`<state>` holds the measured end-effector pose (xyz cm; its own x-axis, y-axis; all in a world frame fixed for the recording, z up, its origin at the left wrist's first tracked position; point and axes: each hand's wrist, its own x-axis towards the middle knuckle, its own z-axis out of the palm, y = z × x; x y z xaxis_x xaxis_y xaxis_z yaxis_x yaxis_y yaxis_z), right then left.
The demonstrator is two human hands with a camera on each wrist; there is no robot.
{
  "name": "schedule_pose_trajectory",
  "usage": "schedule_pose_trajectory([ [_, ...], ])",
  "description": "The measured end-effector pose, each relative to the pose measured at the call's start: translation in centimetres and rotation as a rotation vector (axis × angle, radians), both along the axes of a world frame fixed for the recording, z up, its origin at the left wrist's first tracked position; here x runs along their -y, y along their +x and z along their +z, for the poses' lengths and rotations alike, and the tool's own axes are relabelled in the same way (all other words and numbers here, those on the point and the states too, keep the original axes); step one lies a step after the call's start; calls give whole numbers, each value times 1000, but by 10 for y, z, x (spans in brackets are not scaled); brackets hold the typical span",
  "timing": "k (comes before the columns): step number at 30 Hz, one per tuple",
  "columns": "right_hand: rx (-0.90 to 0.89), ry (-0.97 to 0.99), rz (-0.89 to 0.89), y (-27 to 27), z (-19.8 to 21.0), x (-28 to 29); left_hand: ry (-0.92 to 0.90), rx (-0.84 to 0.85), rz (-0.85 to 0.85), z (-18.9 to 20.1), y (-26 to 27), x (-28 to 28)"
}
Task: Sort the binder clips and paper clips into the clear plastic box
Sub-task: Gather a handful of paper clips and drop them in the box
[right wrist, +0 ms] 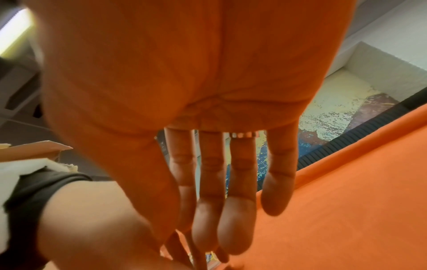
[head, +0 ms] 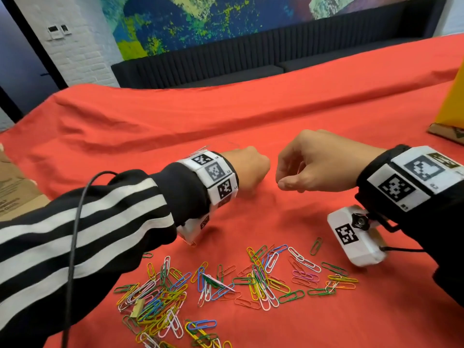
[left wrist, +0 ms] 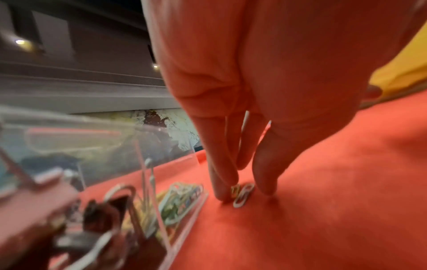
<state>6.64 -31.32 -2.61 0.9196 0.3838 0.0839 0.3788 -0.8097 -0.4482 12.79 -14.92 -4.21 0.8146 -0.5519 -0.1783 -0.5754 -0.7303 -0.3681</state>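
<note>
A loose pile of coloured paper clips (head: 226, 282) lies on the red cloth near me, with a small beige binder clip (head: 137, 307) at its left. Beyond the pile, my left hand (left wrist: 242, 190) points down at the cloth, thumb and fingertips (left wrist: 221, 191) closing on a white paper clip (left wrist: 241, 196) beside a yellowish one. Just left of it stands the clear plastic box (left wrist: 161, 155), with paper clips in one compartment and binder clips in another. In the head view my left wrist hides most of the box. My right hand (head: 283, 177) hovers beside the left hand (head: 251, 169), fingers relaxed, holding nothing.
A yellow box (head: 452, 101) stands on cardboard at the table's right. A flat cardboard sheet (head: 15, 192) lies at the left edge. The red cloth (head: 251, 116) stretches far back towards a dark radiator and a painted wall.
</note>
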Motion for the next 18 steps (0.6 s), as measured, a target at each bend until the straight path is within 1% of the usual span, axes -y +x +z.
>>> schedule_pose_trajectory([
  [2,-22,-22,2,0,-2,2,8,-2,53,-7,0,6],
  [5,-44,-32,-1,1,-4,5,-58,-20,115,-11,2,8],
  [9,-46,-27,-16,3,-4,7,-137,-72,128,-11,10,3],
  [12,-49,-24,-21,2,-4,7,-175,-42,142,-11,9,1],
  [15,-47,-21,-24,1,-3,8,-190,-19,111,-12,6,1],
  [18,-44,-15,-26,1,-1,11,-284,-35,103,0,5,-5],
])
